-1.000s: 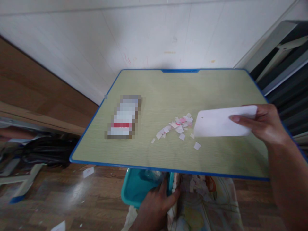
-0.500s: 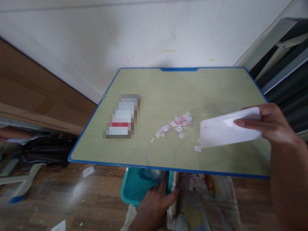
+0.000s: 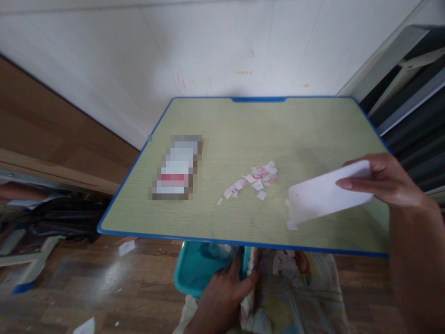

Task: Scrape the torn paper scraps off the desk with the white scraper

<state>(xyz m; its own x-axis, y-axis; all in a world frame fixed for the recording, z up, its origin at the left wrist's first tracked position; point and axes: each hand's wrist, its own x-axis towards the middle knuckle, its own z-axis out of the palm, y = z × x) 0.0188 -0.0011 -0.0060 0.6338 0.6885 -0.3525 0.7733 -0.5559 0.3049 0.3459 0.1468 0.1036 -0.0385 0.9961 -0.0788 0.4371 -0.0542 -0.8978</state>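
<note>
My right hand (image 3: 385, 181) grips a stiff white card (image 3: 328, 192) by its right end, thumb on top. The card is tilted, its lower left edge by a small paper scrap (image 3: 292, 226) on the table. Left of it lies a loose pile of torn paper scraps (image 3: 259, 177), white with some pink. Below the table's front edge, my left hand (image 3: 225, 290) pinches the edge of a patterned cloth (image 3: 288, 306) beside the rim of a teal basin (image 3: 179, 273). Several paper scraps lie on the cloth. Part of that hand's fingertips is hidden.
The light green table (image 3: 222, 125) has a blue rim and stands against a white wall (image 3: 222, 46). A blurred-out phone-like object (image 3: 176, 167) lies at its left. Paper pieces (image 3: 127, 247) are on the wooden floor. A brown panel (image 3: 62, 116) stands left, a folded metal frame (image 3: 410, 65) right.
My right hand has brought the card slightly down and towards me, and a small scrap at its lower edge has moved nearer the front edge. My left hand stays in place.
</note>
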